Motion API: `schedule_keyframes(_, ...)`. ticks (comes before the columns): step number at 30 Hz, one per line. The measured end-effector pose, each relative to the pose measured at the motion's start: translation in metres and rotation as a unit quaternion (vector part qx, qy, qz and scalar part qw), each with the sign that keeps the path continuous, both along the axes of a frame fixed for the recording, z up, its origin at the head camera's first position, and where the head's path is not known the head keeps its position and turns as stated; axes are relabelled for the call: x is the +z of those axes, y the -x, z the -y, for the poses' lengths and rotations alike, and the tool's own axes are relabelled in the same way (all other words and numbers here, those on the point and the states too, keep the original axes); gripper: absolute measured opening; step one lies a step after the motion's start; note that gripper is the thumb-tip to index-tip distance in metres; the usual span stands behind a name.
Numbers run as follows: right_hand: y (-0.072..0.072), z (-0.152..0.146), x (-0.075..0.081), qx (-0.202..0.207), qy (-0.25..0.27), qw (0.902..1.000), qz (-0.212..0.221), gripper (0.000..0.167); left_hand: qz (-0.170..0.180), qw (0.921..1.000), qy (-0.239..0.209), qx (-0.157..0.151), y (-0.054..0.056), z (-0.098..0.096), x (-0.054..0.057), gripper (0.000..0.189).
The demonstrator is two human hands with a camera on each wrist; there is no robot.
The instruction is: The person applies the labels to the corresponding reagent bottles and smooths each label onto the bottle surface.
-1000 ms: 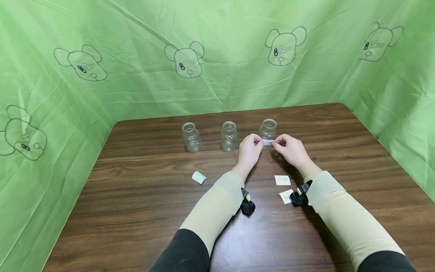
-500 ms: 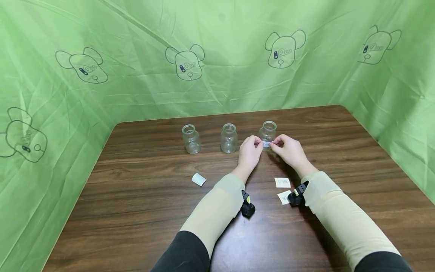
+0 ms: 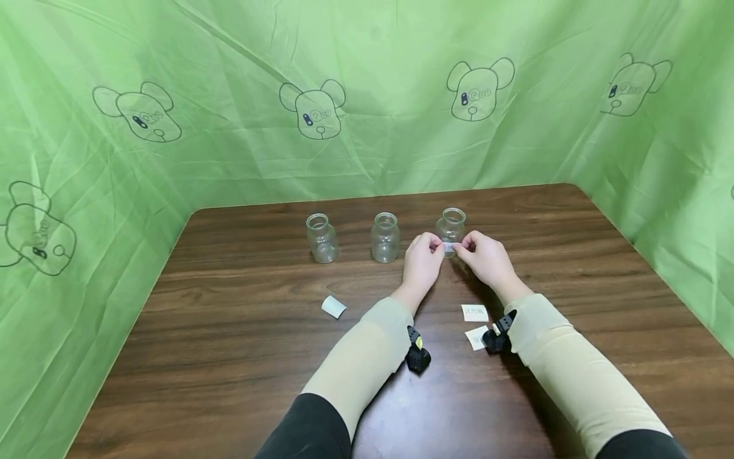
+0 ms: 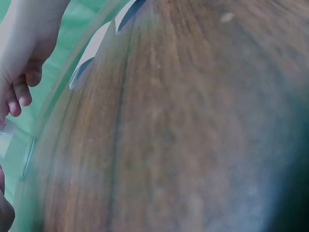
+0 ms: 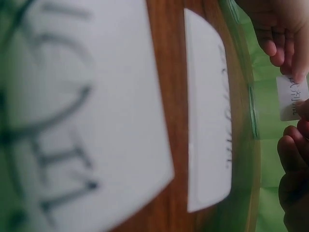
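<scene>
My left hand [image 3: 422,260] and right hand [image 3: 486,256] meet in front of the rightmost clear glass jar [image 3: 452,227]. Between their fingertips is a small white paper label [image 3: 448,247], pinched at its two ends and held up against the jar's lower front. Handwritten characters show on this label [image 5: 286,99] in the right wrist view, where fingertips of both hands overlap it. In the left wrist view, the right hand [image 4: 29,53] is above the label [image 4: 6,137] and part of the left hand [image 4: 5,212] below it. The jar stands upright, its lower part partly covered by the hands.
Two more open glass jars, a middle one [image 3: 385,238] and a left one [image 3: 322,239], stand along the back. A curled white slip [image 3: 334,307] lies left of the left forearm. Two written labels, one upper [image 3: 474,313] and one lower [image 3: 476,338], lie near the right wrist.
The label first stretched as a straight strip between the hands; the right fingertips have come in slightly leftward, and it now sits closer against the jar. The head view has tilted slightly.
</scene>
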State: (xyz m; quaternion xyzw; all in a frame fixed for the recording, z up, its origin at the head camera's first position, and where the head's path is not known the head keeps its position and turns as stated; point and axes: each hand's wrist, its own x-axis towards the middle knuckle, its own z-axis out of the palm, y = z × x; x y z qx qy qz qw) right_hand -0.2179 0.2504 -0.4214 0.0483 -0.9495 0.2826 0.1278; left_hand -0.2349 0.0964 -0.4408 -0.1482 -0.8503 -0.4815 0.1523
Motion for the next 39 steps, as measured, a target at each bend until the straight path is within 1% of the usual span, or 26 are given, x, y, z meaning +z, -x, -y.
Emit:
schedule_keyframes(2,-0.001,0.001,-0.001,-0.001,-0.004,1.0,-0.003,0.021,0.003,1.0,-0.001,-0.001,-0.001,0.001,0.0,0.005)
schedule_keyframes(6,-0.001,0.003,0.0,-0.007,-0.005,0.9999,-0.01,0.021,0.016,0.9998,-0.006,-0.005,0.001,0.002,0.001,0.009)
schedule_keyframes(10,0.0,0.002,0.004,-0.01,0.018,0.9998,-0.006,0.026,0.024,0.9996,-0.013,-0.005,0.003,0.004,0.003,0.017)
schedule_keyframes(12,0.001,0.001,0.007,-0.007,0.035,0.9994,-0.002,0.034,0.022,0.9997,-0.006,-0.001,0.005,0.005,0.004,0.024)
schedule_keyframes(14,0.003,0.0,0.009,0.002,0.048,0.9988,0.002,0.046,0.023,0.9997,0.002,0.002,0.006,0.006,0.005,0.034)
schedule_keyframes(17,0.005,-0.001,0.011,0.022,0.046,0.9987,0.01,0.063,0.036,0.999,0.026,-0.002,0.008,0.007,0.007,0.052)
schedule_keyframes(19,0.007,-0.001,0.011,0.034,0.037,0.9987,0.013,0.068,0.048,0.998,0.037,-0.013,0.009,0.008,0.008,0.061)
schedule_keyframes(22,0.009,0.0,0.011,0.049,0.02,0.9985,0.01,0.063,0.057,0.9966,0.053,-0.03,0.01,0.01,0.009,0.064)
schedule_keyframes(26,0.008,0.003,0.011,0.057,0.005,0.9984,-0.004,0.051,0.056,0.9956,0.063,-0.042,0.01,0.014,0.012,0.056)
schedule_keyframes(29,0.007,0.002,0.013,0.06,-0.006,0.9981,-0.009,0.047,0.052,0.9937,0.086,-0.05,0.012,0.017,0.015,0.051)
schedule_keyframes(33,0.007,-0.004,0.015,0.076,-0.03,0.9965,-0.019,0.041,0.039,0.9876,0.135,-0.069,0.014,0.02,0.019,0.048)
schedule_keyframes(36,0.007,-0.01,0.015,0.095,-0.049,0.9936,-0.039,0.036,0.029,0.9821,0.168,-0.081,0.014,0.022,0.021,0.046)
schedule_keyframes(39,0.008,-0.015,0.014,0.113,-0.063,0.9896,-0.062,0.031,0.023,0.9775,0.191,-0.087,0.013,0.022,0.023,0.042)
